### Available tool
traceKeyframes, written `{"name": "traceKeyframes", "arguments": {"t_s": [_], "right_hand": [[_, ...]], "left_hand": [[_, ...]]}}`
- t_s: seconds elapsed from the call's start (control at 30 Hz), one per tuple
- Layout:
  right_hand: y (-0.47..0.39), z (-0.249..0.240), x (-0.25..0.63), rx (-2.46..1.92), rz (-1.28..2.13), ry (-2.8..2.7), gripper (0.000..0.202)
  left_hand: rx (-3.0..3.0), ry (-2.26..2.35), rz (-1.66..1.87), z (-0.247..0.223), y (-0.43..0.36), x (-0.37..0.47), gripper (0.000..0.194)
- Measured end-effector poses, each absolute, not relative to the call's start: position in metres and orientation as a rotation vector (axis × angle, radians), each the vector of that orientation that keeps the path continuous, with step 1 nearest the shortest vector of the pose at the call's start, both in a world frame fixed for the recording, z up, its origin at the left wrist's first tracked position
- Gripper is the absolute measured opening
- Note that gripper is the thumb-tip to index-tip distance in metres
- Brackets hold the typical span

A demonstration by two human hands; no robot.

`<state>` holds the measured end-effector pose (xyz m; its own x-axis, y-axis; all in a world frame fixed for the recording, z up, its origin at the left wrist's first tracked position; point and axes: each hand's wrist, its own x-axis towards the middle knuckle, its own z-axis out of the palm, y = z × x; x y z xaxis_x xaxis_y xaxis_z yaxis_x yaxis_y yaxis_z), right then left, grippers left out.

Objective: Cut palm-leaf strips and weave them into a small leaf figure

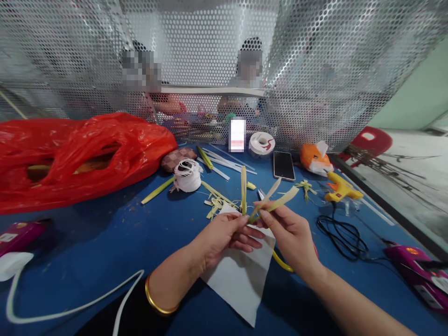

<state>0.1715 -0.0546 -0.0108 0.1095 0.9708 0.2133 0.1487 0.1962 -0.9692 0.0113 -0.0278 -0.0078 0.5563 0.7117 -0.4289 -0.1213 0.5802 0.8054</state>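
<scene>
Above a sheet of white paper (241,280), both of my hands pinch a small piece of folded pale yellow-green leaf strips (244,189). My left hand (224,235) grips its base between thumb and forefinger, the other fingers loosely curled below. With thumb and fingertips my right hand (292,233) holds the strips that splay out to the right. Scissors (283,262) lie beneath my right hand, mostly hidden, with a yellow handle loop and a blade tip showing. Leaf scraps (217,205) are heaped just beyond my left hand.
A red plastic bag (140,140) fills the far left. Farther back are a white cord roll (188,176), a ribbon spool (262,144) and a phone (283,165). To the right lie a knotted leaf piece (305,189), a yellow glue gun (343,187) and its black cable (345,238).
</scene>
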Motion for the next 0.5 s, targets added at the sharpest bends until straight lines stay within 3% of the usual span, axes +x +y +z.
{"name": "traceKeyframes", "arguments": {"t_s": [0.5], "right_hand": [[-0.055,-0.023,0.174,-1.213,0.735,-1.385,0.020]], "left_hand": [[0.652,0.896,0.690,-0.001,-0.024,0.011,0.028]]}}
